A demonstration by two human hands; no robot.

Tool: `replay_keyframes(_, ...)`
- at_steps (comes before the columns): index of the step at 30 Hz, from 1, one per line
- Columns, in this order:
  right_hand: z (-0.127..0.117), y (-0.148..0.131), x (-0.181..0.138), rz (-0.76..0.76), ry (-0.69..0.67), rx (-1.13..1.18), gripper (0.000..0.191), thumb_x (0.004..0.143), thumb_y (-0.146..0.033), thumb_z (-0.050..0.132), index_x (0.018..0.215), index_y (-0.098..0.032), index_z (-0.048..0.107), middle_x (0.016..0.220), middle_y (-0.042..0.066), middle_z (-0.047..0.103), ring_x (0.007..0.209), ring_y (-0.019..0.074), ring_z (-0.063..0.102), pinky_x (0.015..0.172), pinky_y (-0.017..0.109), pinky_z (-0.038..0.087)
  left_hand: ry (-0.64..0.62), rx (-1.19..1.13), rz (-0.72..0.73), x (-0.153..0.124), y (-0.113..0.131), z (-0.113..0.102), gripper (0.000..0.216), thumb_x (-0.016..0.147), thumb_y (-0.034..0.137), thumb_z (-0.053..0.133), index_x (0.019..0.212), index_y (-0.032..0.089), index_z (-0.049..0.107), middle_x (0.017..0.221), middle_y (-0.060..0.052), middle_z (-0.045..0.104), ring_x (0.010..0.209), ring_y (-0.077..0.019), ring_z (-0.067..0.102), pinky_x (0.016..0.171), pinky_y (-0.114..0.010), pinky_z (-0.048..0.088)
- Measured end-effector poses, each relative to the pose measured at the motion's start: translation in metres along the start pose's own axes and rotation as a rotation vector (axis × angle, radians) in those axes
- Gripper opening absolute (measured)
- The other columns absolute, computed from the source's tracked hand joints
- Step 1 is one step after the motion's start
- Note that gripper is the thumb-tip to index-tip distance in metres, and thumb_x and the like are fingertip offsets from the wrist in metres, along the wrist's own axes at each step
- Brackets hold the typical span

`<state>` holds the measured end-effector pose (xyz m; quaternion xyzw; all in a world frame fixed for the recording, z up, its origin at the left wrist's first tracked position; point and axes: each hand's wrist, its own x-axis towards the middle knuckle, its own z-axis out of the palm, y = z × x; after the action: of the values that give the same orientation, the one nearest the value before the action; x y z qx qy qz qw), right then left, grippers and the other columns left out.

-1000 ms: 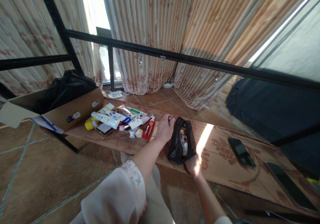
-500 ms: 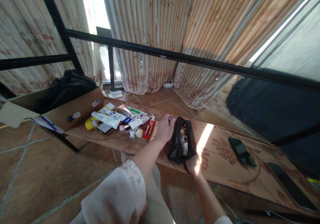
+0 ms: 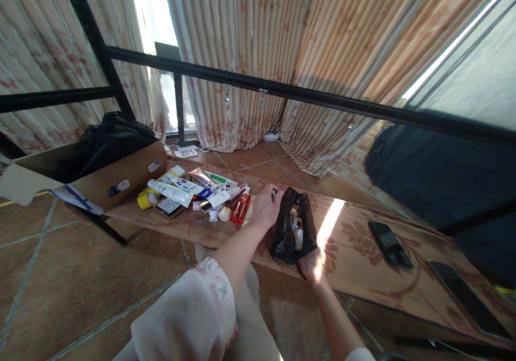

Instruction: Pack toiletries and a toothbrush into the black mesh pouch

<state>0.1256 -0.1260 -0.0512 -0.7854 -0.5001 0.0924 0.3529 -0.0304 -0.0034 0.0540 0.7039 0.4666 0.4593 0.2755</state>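
Note:
A black see-through pouch (image 3: 282,237) lies open on the cloth-covered bench, with several small bottles or jars (image 3: 297,233) inside. At its near right corner my right hand (image 3: 313,266) grips the pouch, the fingers partly hidden beneath it. My left hand (image 3: 266,207) is closed just left of the pouch, fingers curled round a small item whose dark end shows near the fingertips; its kind I cannot make out. Left of that hand lie a red bottle (image 3: 241,209), a white tube (image 3: 171,193), a glittery compact (image 3: 169,206) and several other tubes and bottles in a pile.
A cardboard box (image 3: 135,170) holding black fabric (image 3: 108,137) stands at the bench's left end. On the right lie a dark phone (image 3: 390,244) and a larger dark tablet-like slab (image 3: 470,296). A black metal rail (image 3: 242,78) crosses in front of pleated curtains (image 3: 250,22).

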Motion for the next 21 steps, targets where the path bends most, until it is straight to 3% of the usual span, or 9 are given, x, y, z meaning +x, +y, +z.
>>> replay_keyframes(21, 0.0031, 0.0002, 0.0004, 0.009, 0.033, -0.011, 0.026, 0.079, -0.021, 0.044, 0.071, -0.013, 0.067, 0.064, 0.009, 0.063, 0.057, 0.0175, 0.057, 0.053, 0.026, 0.044, -0.035, -0.029, 0.002, -0.0015, 0.0020, -0.0013, 0.004, 0.085, 0.023, 0.056, 0.086, 0.020, 0.056, 0.072, 0.000, 0.059, 0.071, -0.0149, 0.057, 0.072, -0.027, 0.043)
